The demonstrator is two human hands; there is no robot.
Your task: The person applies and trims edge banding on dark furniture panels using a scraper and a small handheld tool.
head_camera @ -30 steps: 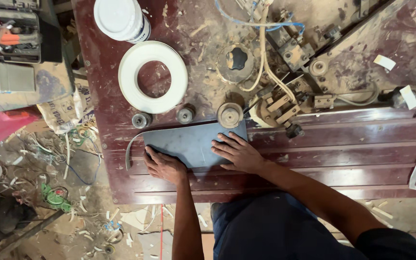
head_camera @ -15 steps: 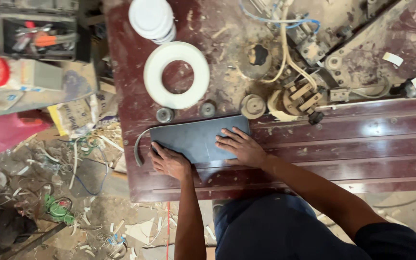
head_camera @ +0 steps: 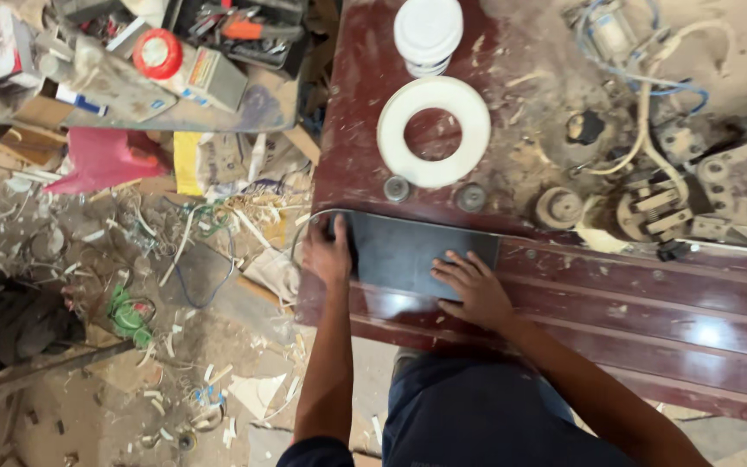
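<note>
A dark grey flat rectangular panel (head_camera: 417, 252) lies on the near left part of a dark red-brown lacquered wooden worktop (head_camera: 650, 303), its long side running along a raised moulding of the wood. The left hand (head_camera: 328, 252) sits at the panel's left end, fingers curled over that edge and gripping it. The right hand (head_camera: 473, 285) lies flat on the panel's lower right part, fingers spread and pressing down, holding nothing.

The worktop is glossy near the person, with grooved strips that catch the light, and dusty farther back, where sawdust and wood chips cover it. Just beyond the panel lies a flat white ring with a round hole (head_camera: 434, 131), and beyond that a stack of white round discs (head_camera: 428, 30). Two small grey metal round pieces (head_camera: 397, 188) rest between the ring and the panel. To the right stand a small tan wooden round knob (head_camera: 558, 207) and a dusty metal fitting with pale and blue cables (head_camera: 650, 104).

Left of the worktop, the bare floor (head_camera: 88, 346) is littered with shavings, offcuts, wire and paper scraps. A red plastic sheet (head_camera: 101, 160) lies there, near a cluttered low shelf of boxes and a red-lidded container (head_camera: 156, 54).
</note>
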